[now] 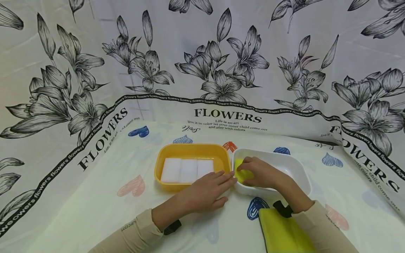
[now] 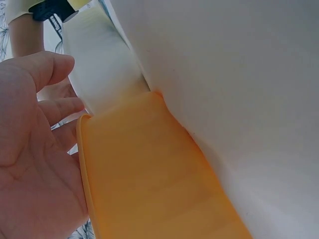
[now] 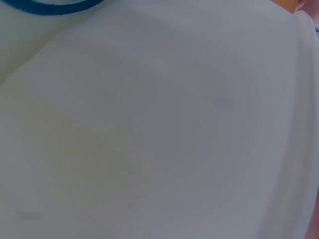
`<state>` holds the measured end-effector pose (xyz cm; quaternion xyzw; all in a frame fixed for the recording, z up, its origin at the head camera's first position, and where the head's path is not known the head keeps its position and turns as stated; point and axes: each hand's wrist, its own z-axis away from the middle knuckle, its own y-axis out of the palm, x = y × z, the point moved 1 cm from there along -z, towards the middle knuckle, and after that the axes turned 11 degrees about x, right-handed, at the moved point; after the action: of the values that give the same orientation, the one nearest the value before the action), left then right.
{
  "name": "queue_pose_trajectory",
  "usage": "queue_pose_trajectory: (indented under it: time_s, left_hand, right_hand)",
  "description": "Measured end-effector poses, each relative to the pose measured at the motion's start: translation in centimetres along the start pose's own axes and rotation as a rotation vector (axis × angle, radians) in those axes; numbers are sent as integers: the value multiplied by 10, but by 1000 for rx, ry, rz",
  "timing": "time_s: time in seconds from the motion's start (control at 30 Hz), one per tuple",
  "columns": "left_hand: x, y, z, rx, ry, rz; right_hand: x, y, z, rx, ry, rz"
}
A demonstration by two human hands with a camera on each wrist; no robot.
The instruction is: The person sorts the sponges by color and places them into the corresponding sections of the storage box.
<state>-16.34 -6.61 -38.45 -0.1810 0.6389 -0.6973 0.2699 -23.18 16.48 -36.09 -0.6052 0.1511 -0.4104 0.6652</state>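
Observation:
My right hand (image 1: 261, 173) reaches into the white tray (image 1: 303, 168). Its curled fingers grip a yellow sponge (image 1: 238, 165) at the tray's left end, covering part of it. My left hand (image 1: 210, 191) lies with straight fingers over the front right corner of the orange-yellow tray (image 1: 161, 154), fingertips near where the two trays meet. Three white sponge blocks (image 1: 188, 170) sit side by side in the orange-yellow tray. In the left wrist view, the left hand (image 2: 40, 144) is beside that tray's wall (image 2: 149, 174). The right wrist view shows mainly the white tray's outer wall (image 3: 174, 119).
A folded yellow-green cloth (image 1: 284, 232) lies in front of the white tray, partly under the right forearm. The table is covered by a pale cloth (image 1: 95, 211) with printed hearts. A flower-printed curtain (image 1: 177, 42) hangs behind and at both sides.

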Motion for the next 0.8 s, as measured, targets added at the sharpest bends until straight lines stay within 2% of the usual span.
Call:
queue_pose_trajectory:
  time_s: [0.23, 0.53, 0.8]
  left_hand:
    - [0, 0, 0, 10, -7, 7]
    - [0, 2, 0, -10, 4, -4]
    - [-1, 1, -1, -17, 1, -12]
  right_hand:
    - [2, 0, 3, 15, 23, 21]
    - [0, -1, 11, 31, -24, 20]
    - [3, -3, 35, 0, -23, -8]
